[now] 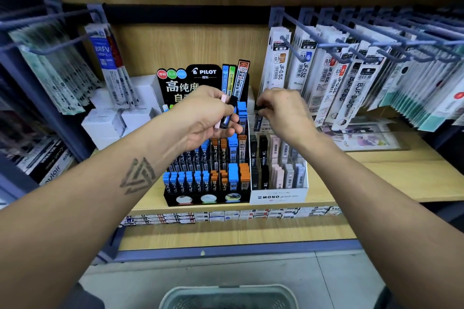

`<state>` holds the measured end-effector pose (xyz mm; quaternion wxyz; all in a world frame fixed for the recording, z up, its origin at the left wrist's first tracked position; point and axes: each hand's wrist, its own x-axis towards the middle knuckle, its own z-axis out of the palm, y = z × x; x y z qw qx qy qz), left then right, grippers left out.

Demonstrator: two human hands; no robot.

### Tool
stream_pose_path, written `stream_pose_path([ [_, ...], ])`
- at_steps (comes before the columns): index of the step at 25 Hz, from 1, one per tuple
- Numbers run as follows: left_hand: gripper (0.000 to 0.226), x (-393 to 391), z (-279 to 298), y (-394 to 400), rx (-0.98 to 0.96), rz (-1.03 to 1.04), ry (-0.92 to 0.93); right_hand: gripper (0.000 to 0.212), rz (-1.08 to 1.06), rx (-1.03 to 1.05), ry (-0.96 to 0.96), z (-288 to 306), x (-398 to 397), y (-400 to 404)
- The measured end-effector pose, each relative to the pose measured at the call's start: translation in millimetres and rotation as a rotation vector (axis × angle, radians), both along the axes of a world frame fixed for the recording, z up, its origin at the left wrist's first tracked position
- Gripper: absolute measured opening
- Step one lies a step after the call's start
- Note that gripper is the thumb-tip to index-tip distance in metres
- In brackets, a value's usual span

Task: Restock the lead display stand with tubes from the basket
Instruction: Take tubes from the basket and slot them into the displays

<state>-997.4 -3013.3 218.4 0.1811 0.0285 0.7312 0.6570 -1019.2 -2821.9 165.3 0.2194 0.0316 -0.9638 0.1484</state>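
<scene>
Slim pink tube (221, 113), dark tube (229, 115), left hand (206, 118)

Bright, even overhead light; soft shadows under the pale wooden shelf board (391, 178). Its centre is sharp; edges around it bow and smear with blur.

The left hand (206, 118) grips a pink tube (220, 114) and a black tube (229, 114) above the black Pilot stand (208, 198). The right hand (283, 113) pinches something small and dark over the back rows of the white Mono stand (278, 195). A grey basket (231, 296) sits on the floor below the shelf (401, 178).
</scene>
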Motion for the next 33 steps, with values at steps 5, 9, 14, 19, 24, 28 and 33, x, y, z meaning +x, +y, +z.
stream_pose_path([
  [5,0.028,0,-1,-2,-0.015,-0.027,0.005,0.019,-0.036,0.022,0.002,1,-5,2],
  [9,0.023,0,-1,-2,-0.015,-0.04,0.008,0.032,-0.025,0.098,-0.041,-16,-14,1],
  [14,0.019,0,-3,1,-0.03,-0.056,0.019,0.035,-0.051,0.215,-0.003,-17,-14,-2],
  [19,0.023,-3,-7,0,0.012,-0.057,-0.031,0.04,-0.062,0.174,-0.016,-7,0,-4],
  [24,0.028,-1,-8,1,0.083,-0.099,-0.081,0.016,0.176,-0.957,-0.237,22,28,-19],
  [28,0.021,6,-7,7,0.04,-0.154,-0.051,0.013,0.289,-1.074,-0.23,26,38,-19],
  [33,0.023,5,-5,6,-0.043,-0.042,-0.034,0.014,0.017,-0.807,-0.022,33,26,11],
])
